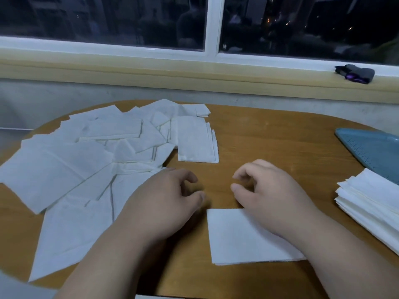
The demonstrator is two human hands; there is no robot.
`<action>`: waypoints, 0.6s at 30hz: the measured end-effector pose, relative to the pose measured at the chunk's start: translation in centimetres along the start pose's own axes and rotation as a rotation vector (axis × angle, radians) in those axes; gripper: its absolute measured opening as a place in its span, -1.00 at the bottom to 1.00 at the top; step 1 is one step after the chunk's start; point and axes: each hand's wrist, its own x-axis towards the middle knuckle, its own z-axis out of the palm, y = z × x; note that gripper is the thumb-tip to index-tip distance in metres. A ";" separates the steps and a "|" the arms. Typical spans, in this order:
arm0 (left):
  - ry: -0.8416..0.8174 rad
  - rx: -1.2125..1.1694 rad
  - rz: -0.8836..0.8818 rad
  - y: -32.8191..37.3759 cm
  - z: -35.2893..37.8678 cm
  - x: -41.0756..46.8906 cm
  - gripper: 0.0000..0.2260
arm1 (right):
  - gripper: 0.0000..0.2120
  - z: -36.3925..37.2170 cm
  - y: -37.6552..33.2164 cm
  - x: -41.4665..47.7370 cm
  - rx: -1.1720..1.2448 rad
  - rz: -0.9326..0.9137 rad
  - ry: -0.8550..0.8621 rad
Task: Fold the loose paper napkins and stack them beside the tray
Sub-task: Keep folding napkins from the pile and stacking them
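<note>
Both hands first: found the left hand [166,203] low over bare wood near the middle of the table [269,137], fingers loosely curled, gripping nothing, knuckles just beside the spread of loose napkins [86,165]. Found the right hand [265,190] close to it but apart, fingers bent in the same slack curl, thumb and forefinger near each other with nothing seen between them. Saw its wrist over the far right corner of a single folded napkin [237,238] lying flat by the table's near edge; could not tell whether touching.

Saw the loose napkins overlapped in a fan across the whole left half, from near edge to far edge, some opened flat, some creased. Spotted a few folded rectangles [196,141] overlapped toward the far middle.

Noted the stack of folded napkins [371,208] at the right edge, its far corner meeting the near side of the blue-green perforated tray [371,152]; could not tell whether touching or overlapping. Saw a dark bundle [355,73] on the windowsill [194,70] beyond the far right.
</note>
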 end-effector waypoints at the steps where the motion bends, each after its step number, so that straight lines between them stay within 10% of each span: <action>1: 0.022 -0.006 -0.021 -0.3 -0.4 0.1 -0.79 | -0.88 0.3 -0.9 1.2 -0.008 -0.020 0.002; 11: 0.131 -0.085 -0.155 -2.9 -1.9 2.1 -0.81 | -0.64 5.9 -7.0 12.0 -0.212 -0.077 -0.010; 18: 0.128 -0.097 -0.170 -3.6 -2.1 2.6 -0.81 | -0.85 7.1 -7.8 14.3 -0.255 -0.054 -0.025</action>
